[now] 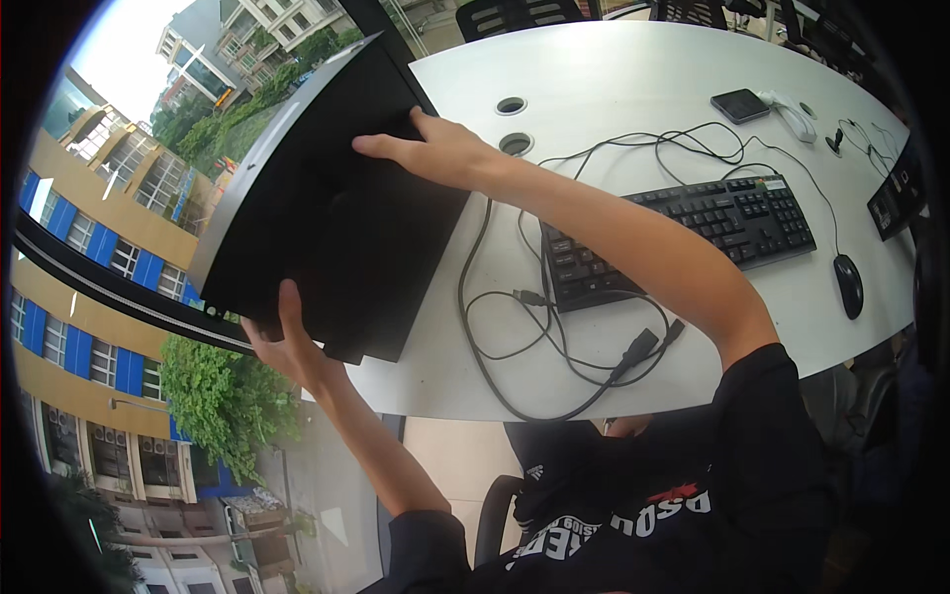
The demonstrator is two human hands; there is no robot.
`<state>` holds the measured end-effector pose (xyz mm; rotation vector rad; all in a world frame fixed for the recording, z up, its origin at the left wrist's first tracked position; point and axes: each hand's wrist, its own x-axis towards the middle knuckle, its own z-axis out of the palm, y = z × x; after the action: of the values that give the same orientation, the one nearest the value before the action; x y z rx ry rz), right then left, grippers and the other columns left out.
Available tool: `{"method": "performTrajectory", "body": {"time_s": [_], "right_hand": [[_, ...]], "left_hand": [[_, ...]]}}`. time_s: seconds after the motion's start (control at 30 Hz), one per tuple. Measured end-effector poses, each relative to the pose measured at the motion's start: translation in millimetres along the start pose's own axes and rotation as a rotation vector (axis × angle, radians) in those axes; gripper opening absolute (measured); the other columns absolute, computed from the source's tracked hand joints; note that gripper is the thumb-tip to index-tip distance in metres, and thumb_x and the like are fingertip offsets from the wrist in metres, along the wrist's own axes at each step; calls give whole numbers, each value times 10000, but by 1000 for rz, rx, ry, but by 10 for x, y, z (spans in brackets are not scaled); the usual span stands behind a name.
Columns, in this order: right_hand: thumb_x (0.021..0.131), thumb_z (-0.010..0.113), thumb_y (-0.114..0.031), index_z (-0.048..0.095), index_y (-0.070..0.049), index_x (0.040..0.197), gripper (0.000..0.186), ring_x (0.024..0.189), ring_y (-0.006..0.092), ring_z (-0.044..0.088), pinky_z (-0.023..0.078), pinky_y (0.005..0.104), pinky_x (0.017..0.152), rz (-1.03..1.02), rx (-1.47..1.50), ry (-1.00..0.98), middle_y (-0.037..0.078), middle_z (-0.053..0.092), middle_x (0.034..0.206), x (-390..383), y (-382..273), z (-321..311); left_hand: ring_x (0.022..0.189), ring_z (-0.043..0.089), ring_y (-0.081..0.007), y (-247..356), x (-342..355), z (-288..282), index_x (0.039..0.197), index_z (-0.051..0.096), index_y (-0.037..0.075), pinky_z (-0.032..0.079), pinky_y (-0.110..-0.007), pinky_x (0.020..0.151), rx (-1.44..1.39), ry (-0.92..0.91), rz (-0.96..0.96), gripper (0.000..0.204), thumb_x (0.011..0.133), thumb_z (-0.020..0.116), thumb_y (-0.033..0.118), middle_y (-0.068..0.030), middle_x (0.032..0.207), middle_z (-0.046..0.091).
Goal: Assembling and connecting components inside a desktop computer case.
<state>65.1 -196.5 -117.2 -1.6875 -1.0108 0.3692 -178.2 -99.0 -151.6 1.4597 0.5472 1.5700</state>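
A black computer case [341, 228] with a silver front edge stands tilted at the left end of the white table, beside the window. My left hand [292, 342] grips its near lower corner, thumb up against the black side and fingers underneath, partly hidden. My right hand [435, 153] is at its far upper part, with thumb and index finger spread on the black side; the other fingers are hidden. Beside the case, black cables [485, 356] lie coiled on the table, including one with a thick plug [638, 348]. My right forearm passes above the black keyboard [712, 223].
A black mouse [848, 285] lies right of the keyboard on the white table [614, 84]. A small black device [740, 106] and a white object [792, 117] are at the back right. Two round cable holes [512, 105] sit behind the case. Chairs [520, 15] stand beyond; the window is left.
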Motion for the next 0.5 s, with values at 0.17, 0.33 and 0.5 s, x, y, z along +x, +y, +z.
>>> {"method": "performTrajectory", "body": {"time_s": [0.17,0.33,0.5], "right_hand": [[769,682,-785,274,204,1522,1308,1459,412,424,322,374,1210,-14,-4,8,372,428,1527,277,151,9],[810,638,-773,310,51,1589,1180,1462,406,423,295,436,1233,-57,46,-34,319,427,1555,528,275,27],[897,546,-746,322,-62,1617,1019,1469,387,417,305,440,1228,-63,-3,-18,264,438,1570,413,430,0]], "left_hand": [[1080,635,-216,197,-310,352,1348,556,-56,542,-324,953,-24,108,-42,659,809,884,135,-131,1249,634],[1103,605,-214,358,-593,738,1464,323,-108,559,-310,983,-68,273,-81,929,789,911,142,-169,1284,564],[1095,610,-206,277,-596,749,1420,367,-104,580,-299,959,6,206,29,883,783,908,180,-166,1256,567]]}}
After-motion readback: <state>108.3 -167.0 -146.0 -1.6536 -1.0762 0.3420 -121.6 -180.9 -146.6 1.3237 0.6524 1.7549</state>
